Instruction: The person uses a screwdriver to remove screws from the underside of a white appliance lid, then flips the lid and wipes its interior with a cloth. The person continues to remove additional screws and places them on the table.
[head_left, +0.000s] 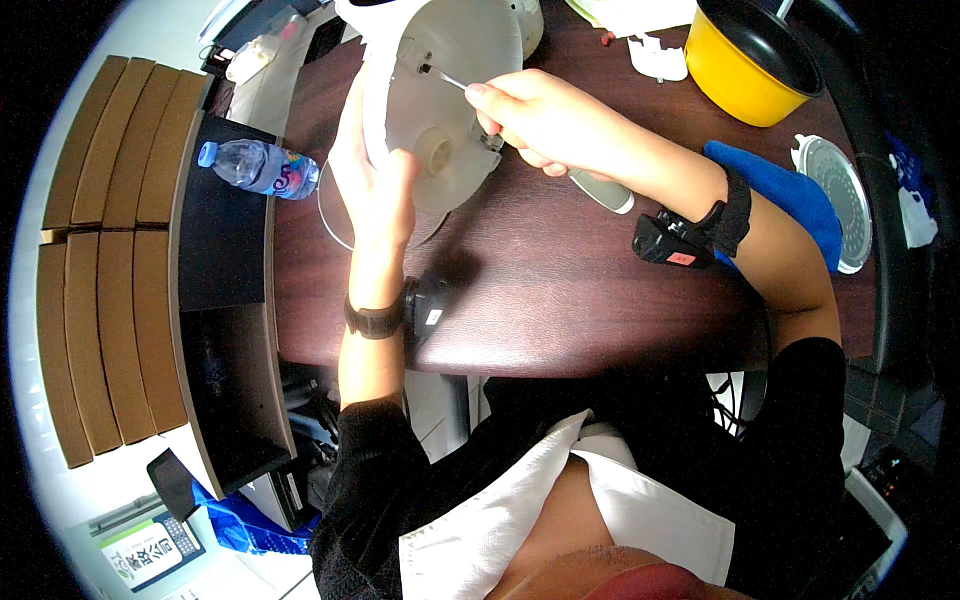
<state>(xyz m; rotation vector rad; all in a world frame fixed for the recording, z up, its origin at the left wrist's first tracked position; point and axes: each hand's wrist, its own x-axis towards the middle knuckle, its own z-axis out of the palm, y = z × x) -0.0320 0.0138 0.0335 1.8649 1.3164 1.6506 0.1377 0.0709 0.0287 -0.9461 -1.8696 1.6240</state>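
A white, hollow plastic housing (450, 110) is tilted up at the far side of the table, its open inside facing me. My left hand (375, 170) grips its left edge, with the fingers along the outside. My right hand (530, 115) is closed around a screwdriver (450, 79) with a thin metal shaft. The shaft's dark tip touches or nearly touches a small hole high on the housing's inner wall. Most of the grip is hidden in my fingers. A pale grey rounded piece (603, 192) shows just below that hand; whether it belongs to the screwdriver I cannot tell.
Behind the housing's lower edge lies a clear round lid (334, 222). A water bottle (262, 168) lies to the left, near stacked brown cartons (110, 260). At right are a yellow pot (735, 75), a white plastic part (658, 60), a blue cloth (780, 190) and a round grey lid (838, 200).
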